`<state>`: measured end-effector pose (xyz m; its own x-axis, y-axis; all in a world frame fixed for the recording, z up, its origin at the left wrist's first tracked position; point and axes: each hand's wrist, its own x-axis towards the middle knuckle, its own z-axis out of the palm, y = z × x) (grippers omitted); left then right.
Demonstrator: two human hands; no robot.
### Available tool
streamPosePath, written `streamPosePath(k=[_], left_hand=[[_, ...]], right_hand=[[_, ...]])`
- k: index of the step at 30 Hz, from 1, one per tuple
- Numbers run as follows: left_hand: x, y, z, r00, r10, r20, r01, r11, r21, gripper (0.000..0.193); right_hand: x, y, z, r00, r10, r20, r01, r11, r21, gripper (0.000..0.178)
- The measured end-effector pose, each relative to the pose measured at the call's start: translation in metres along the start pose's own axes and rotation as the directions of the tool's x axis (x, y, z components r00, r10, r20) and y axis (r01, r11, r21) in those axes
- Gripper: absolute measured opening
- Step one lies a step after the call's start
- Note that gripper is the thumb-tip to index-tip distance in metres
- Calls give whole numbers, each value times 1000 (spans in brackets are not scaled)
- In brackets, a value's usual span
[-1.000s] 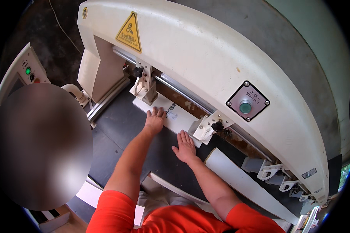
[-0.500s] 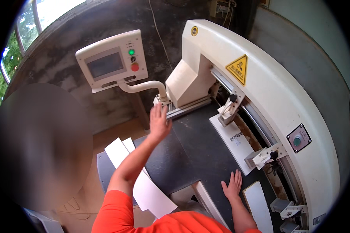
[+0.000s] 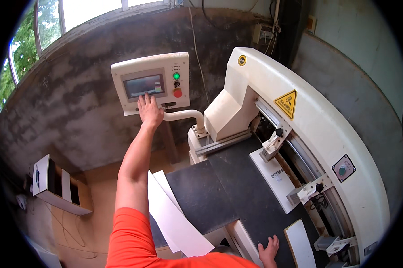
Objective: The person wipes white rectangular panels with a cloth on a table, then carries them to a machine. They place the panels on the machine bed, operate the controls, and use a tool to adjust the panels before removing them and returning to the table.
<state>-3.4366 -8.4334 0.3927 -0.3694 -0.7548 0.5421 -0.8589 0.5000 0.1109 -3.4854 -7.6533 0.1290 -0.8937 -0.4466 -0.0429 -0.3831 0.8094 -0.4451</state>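
Note:
My left hand (image 3: 150, 110) is raised at the lower edge of a control panel (image 3: 182, 67), its fingers stretched toward the lit touchscreen (image 3: 143, 86); whether a fingertip touches it I cannot tell. My right hand (image 3: 268, 251) lies on the dark worktable (image 3: 201, 181) with fingers apart, holding nothing. Near it is a narrow white board (image 3: 300, 243). Farther back, a white board with dark print (image 3: 273, 178) sits beneath two clamp blocks of the large white arched machine (image 3: 317, 111). Long white sheets (image 3: 174, 219) lie on the table's left side, beside my left arm.
A bent white pipe (image 3: 183, 116) carries the panel. Green and red buttons (image 3: 177, 92) sit beside the screen. Another green button (image 3: 342, 171) is on the machine's right side. On the floor at left stands an open box-like cabinet (image 3: 60, 187), with loose cords near it.
My left hand has risen from above the table to the control panel. The screen, dark before, now shows a lit display. My view has shifted; my right hand stays by the table's near edge.

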Motion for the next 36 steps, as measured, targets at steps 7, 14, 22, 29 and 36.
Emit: streamPosePath(k=[7, 14, 22, 29, 36], left_hand=[[2, -6, -12, 999, -9, -41, 6, 997, -76, 74], [18, -2, -21, 999, 28, -20, -28, 999, -26, 71], [-49, 0, -10, 947, 284, -149, -309, 933, -186, 53], [-325, 12, 43, 768, 561, 310, -378, 787, -488, 55], [-443, -7, 33, 800, 428, 421, -192, 847, -496, 51]], right_hand=[[-13, -5, -8, 988, 10, 156, 8, 994, -113, 63], [-23, -5, -3, 992, -67, 110, 75, 995, -65, 59], [41, -66, -60, 959, -242, -145, 258, 961, 101, 68], [141, -152, -218, 698, -404, -591, 337, 914, -226, 70], [178, -173, -277, 581, -484, -654, 153, 855, -496, 78]])
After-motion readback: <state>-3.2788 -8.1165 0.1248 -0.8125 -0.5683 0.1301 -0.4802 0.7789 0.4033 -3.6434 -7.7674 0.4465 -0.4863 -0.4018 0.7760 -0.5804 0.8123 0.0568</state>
